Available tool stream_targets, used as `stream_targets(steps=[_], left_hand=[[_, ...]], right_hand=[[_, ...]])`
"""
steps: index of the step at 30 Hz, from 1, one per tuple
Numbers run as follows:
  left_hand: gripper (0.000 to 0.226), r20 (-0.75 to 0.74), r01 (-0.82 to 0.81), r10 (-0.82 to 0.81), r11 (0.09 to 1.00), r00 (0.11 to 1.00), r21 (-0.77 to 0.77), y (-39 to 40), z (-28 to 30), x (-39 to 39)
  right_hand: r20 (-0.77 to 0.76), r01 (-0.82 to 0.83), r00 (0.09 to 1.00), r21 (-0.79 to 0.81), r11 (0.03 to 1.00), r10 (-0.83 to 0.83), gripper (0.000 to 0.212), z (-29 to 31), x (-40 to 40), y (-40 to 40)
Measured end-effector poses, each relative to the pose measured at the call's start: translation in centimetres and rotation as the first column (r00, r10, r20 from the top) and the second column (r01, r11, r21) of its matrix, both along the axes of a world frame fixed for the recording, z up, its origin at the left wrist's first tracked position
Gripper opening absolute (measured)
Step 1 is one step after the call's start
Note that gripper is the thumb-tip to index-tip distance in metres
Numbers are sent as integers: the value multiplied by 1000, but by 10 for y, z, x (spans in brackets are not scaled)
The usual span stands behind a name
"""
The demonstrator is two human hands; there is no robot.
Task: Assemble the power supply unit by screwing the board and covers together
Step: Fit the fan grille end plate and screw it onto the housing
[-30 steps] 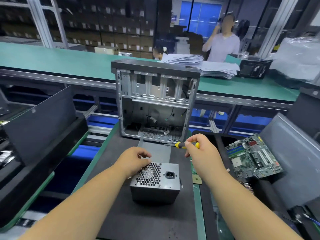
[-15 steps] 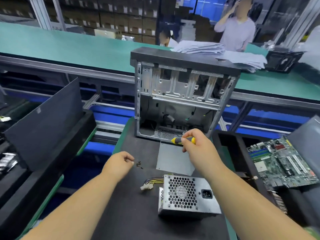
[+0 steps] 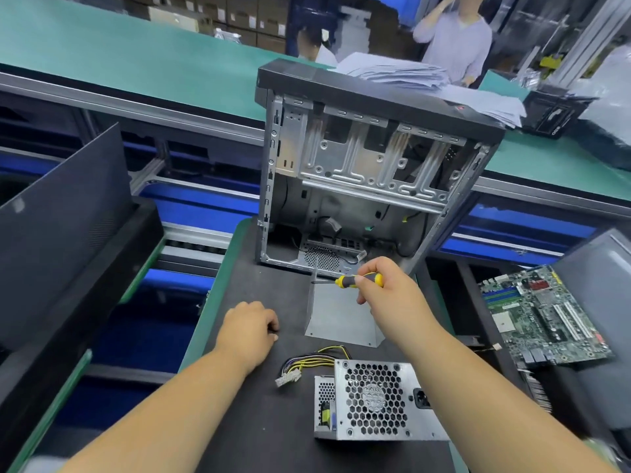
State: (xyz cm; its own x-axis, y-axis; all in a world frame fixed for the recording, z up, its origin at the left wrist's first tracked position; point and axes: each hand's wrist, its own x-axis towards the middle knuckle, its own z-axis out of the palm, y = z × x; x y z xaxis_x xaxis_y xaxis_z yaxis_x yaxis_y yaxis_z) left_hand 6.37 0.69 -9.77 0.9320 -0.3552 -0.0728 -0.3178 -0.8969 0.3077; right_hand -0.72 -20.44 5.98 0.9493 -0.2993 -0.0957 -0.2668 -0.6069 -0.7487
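Nearby, right hand fingers clamp the screwdriver; left hand curls closed beyond the power supply.

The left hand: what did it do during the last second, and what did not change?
The left hand let go of the power supply unit and moved left onto the black mat, fingers curled. The right hand kept its grip on the yellow screwdriver. The open case stayed upright.
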Motion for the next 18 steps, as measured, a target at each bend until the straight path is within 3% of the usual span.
stream_targets(steps=[5,8,12,16,18], left_hand=[[3,5,1,-1,1000,1000,-21,-2,3,-2],[15,-101,-88,58,943,993,-321,-3,11,-3],[17,-342,-331,138,723,929,-607,-6,37,-2],[25,-497,-473,62,425,866,-772,-9,66,0],[26,-578,-560,-15,227,816,-796,-12,79,0]], right_hand=[[4,0,1000,21,1000,0,8,2,-1,2],[34,13,999,24,1000,-14,9,7,-3,1],[112,39,993,72,997,-47,10,16,-9,-1],[199,27,978,187,982,-65,14,25,-14,3],[227,1,972,226,974,-54,15,30,-15,6]])
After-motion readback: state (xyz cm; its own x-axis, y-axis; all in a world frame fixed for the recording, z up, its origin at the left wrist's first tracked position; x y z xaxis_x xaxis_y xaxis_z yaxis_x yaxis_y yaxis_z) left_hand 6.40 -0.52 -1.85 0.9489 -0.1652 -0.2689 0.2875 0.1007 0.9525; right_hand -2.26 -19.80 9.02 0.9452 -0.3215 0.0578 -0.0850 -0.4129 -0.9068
